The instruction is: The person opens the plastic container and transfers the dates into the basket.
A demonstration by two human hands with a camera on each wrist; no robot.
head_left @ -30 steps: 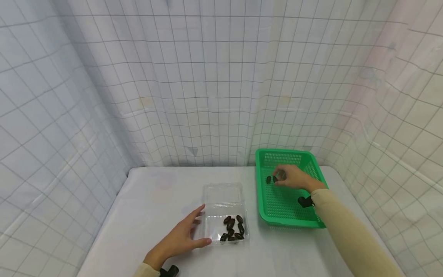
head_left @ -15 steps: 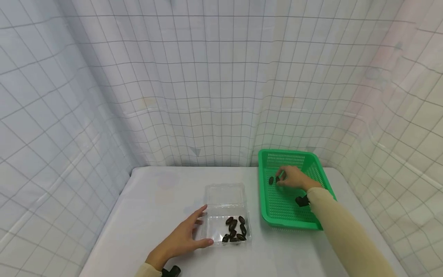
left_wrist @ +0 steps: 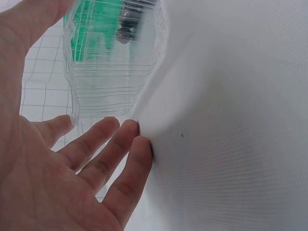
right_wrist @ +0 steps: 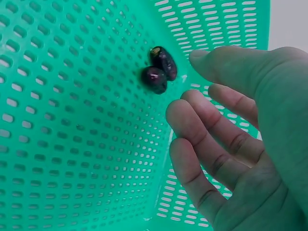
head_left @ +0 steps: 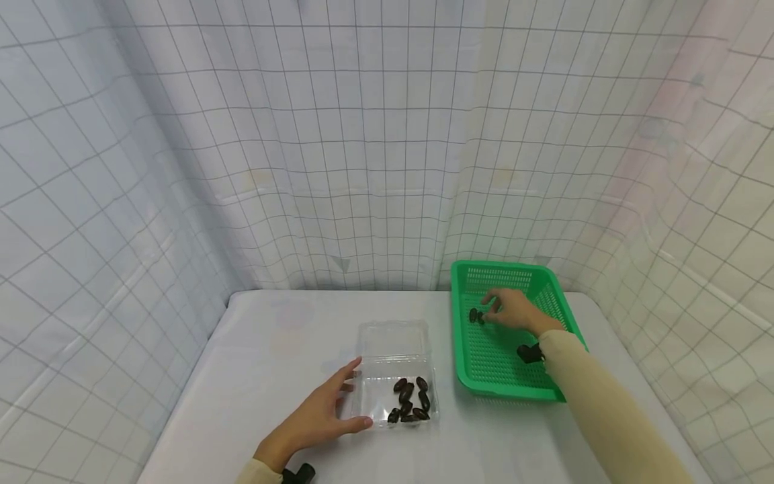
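Inside the green basket, my right hand hovers with thumb and fingers parted, holding nothing. Just beyond its fingertips lie two dark purple oval fruits, like long grapes, side by side; the right wrist view shows one fruit against the other fruit, which has a pale spot at its end. My left hand spreads along the left side of a clear plastic clamshell box, fingers straight. Several of the same dark fruits sit in the right part of that box.
The clamshell's lid lies folded back behind its base. Box and basket stand on a white-covered table, the basket at the right. Grid-patterned white curtains close off the back and both sides.
In the basket, the fruit nearer my right hand has shifted left against the other one, and the fingers have come away from it. My left hand keeps its place by the box.
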